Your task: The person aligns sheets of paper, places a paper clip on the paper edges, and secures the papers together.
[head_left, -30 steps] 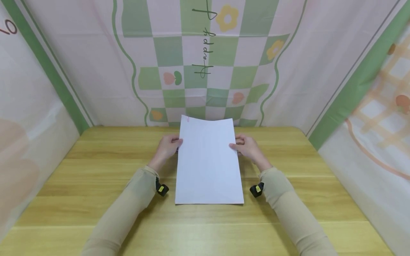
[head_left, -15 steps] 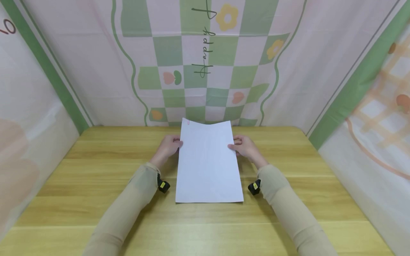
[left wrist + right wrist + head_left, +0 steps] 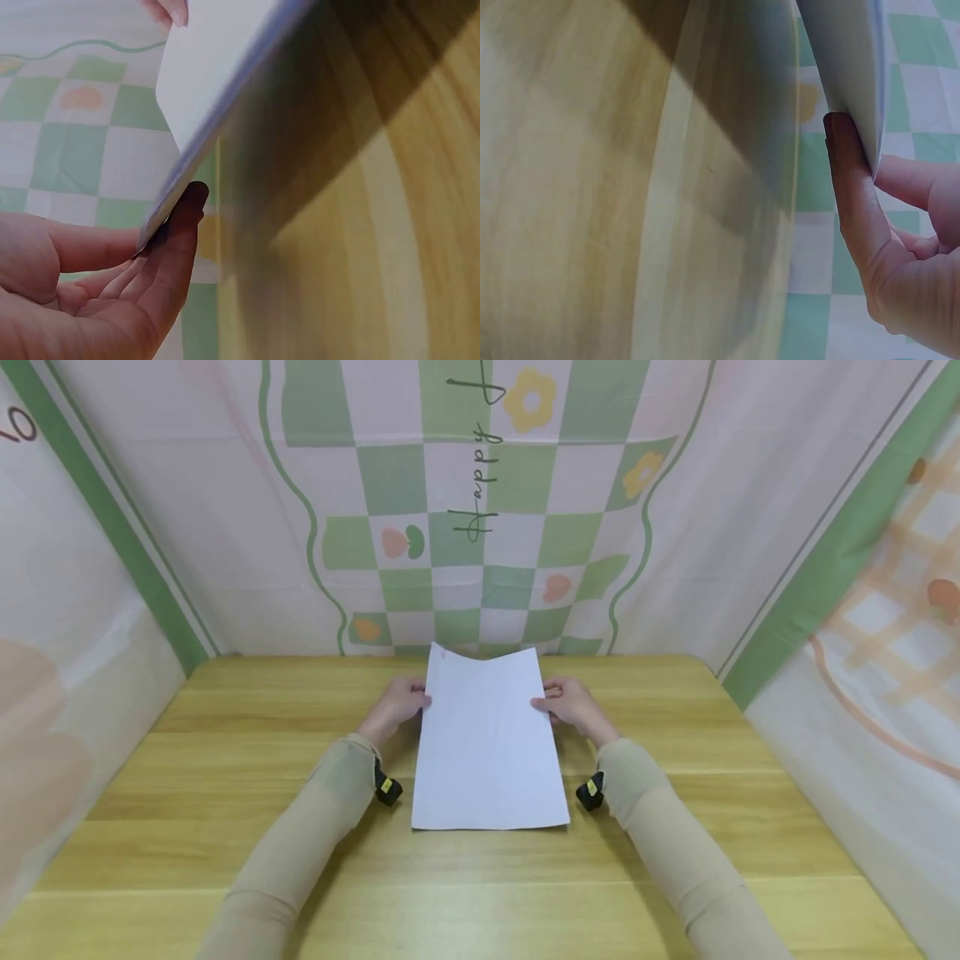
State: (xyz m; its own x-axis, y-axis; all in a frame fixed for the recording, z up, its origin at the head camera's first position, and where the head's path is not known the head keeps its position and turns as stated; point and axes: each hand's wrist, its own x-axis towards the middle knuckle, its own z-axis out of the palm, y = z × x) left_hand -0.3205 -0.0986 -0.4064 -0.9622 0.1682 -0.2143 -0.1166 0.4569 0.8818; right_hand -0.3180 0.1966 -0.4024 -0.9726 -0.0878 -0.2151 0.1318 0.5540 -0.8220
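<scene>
White paper [image 3: 487,743], apparently several sheets thick, is held by its two long sides in the middle of the head view. A small pink paper clip [image 3: 443,654] sits at its far left corner. My left hand [image 3: 398,703] pinches the left edge, thumb on top and fingers beneath; the left wrist view shows this grip on the paper's edge [image 3: 169,199]. On the opposite edge, my right hand [image 3: 572,705] pinches in the same way, its fingers [image 3: 855,187] under the sheet in the right wrist view. The far edge sags between the hands.
Beneath the paper lies a wooden table [image 3: 225,827]. A patterned curtain [image 3: 480,527] hangs behind its far edge, with more cloth at both sides. A small black camera [image 3: 388,791] is worn at the left wrist, another camera [image 3: 590,792] at the right.
Both hands have moved slightly closer together while holding the paper. Its far edge has come lower and sags more, and its near edge has shifted a little away from me.
</scene>
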